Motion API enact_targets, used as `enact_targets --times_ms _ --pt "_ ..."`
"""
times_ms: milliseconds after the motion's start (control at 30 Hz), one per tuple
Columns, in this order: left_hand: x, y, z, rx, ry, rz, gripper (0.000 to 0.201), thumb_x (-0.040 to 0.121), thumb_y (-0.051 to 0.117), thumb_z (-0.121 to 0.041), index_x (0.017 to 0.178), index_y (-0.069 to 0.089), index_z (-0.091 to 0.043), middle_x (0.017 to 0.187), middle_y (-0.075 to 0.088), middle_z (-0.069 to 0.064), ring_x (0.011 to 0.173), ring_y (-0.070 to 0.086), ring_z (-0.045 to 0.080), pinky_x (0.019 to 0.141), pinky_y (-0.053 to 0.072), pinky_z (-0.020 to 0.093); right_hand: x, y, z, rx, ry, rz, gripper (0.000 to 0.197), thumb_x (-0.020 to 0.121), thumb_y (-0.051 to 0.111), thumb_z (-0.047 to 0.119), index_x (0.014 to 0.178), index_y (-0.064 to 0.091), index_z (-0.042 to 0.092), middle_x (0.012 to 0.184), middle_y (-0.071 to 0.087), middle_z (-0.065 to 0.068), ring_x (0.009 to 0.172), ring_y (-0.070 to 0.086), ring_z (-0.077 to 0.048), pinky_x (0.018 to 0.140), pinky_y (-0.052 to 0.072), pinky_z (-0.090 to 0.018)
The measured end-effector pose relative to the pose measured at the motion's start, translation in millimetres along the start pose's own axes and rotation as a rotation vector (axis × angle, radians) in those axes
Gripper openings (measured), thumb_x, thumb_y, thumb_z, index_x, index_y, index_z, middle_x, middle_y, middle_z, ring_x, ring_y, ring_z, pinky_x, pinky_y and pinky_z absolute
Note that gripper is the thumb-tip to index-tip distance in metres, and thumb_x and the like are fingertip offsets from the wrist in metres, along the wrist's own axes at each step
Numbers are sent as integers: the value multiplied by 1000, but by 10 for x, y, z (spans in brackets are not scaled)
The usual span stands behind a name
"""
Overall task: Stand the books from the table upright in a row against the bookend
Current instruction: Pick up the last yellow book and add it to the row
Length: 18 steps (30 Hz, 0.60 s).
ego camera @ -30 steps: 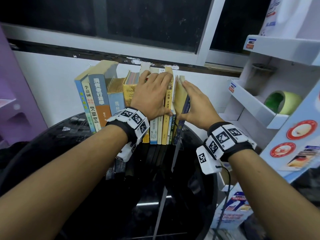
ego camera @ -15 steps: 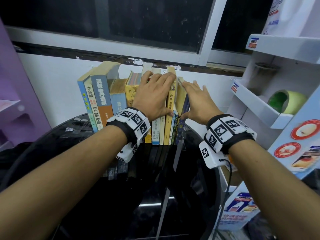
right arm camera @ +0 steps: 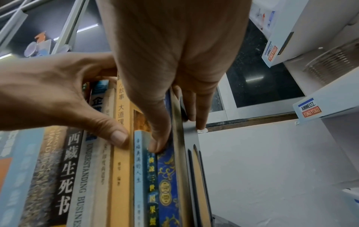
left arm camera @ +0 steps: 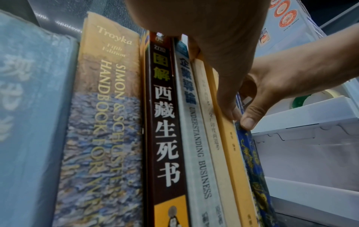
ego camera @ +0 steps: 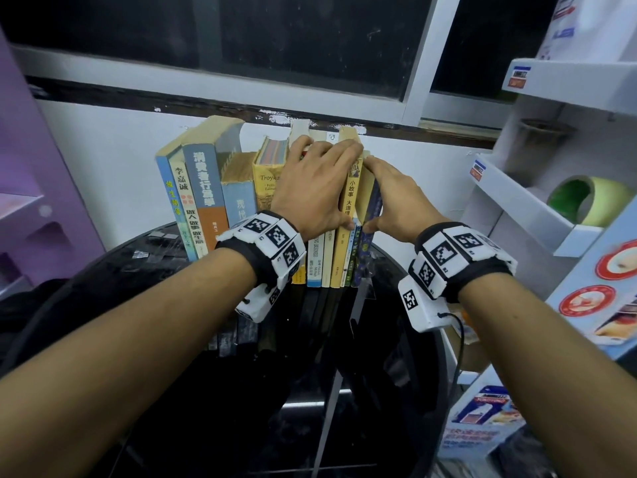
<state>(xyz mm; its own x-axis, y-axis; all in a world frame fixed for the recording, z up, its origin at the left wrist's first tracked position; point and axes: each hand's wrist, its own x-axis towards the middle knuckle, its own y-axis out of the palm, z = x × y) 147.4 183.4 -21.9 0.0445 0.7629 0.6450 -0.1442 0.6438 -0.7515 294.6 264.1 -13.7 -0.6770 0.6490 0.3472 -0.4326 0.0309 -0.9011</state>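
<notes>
A row of upright books (ego camera: 213, 201) stands on the black round glass table (ego camera: 138, 305) against the white wall. My left hand (ego camera: 317, 188) lies over the tops of the middle books with its fingers curled, its thumb (left arm camera: 229, 110) pressing the yellow book's spine (ego camera: 346, 236). At the row's right end my right hand (ego camera: 396, 198) sets its thumb on the blue patterned book (right arm camera: 167, 184). Its straight fingers (right arm camera: 200, 110) lie flat along the grey bookend (right arm camera: 191, 138). The two hands nearly touch.
A white display rack (ego camera: 517, 201) holding a green tape roll (ego camera: 586, 201) stands close on the right. A purple shelf (ego camera: 27, 201) is at the left. A printed box (ego camera: 482, 419) sits below the table's right edge. The table's near half reflects the books.
The leaning books at the right end have come upright against the row. My right hand has moved left with them toward the left hand, which has stayed put.
</notes>
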Motion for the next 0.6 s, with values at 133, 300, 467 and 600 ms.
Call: enact_targets --times_ms 133,300,467,600 --pt "-5 -29 10 -3 -7 14 116 50 75 -72 143 32 -17 145 45 3 127 45 25 112 19 43 46 60 57 -3 -18 10 111 56 92 14 146 28 14 146 41 -4 131 45 -27 105 42 -44" --pt "-30 -39 22 -2 6 15 116 49 74 -73 142 33 -17 145 45 2 126 47 25 112 20 42 37 102 8 -4 -23 17 114 58 91 13 150 23 15 154 31 -4 137 39 -27 109 39 -46" --pt "-36 -54 -3 -7 21 6 115 50 75 -72 142 33 -17 145 45 2 126 47 26 112 20 43 -17 142 -61 46 -12 -23 116 60 90 12 152 20 18 157 27 -2 140 36 -25 111 37 -45" --pt "-33 -57 -28 -9 27 2 114 49 76 -71 141 34 -18 144 46 2 125 48 27 111 20 44 -2 133 -60 55 -1 -32 116 59 90 12 151 22 20 155 31 0 137 39 -25 110 38 -45"
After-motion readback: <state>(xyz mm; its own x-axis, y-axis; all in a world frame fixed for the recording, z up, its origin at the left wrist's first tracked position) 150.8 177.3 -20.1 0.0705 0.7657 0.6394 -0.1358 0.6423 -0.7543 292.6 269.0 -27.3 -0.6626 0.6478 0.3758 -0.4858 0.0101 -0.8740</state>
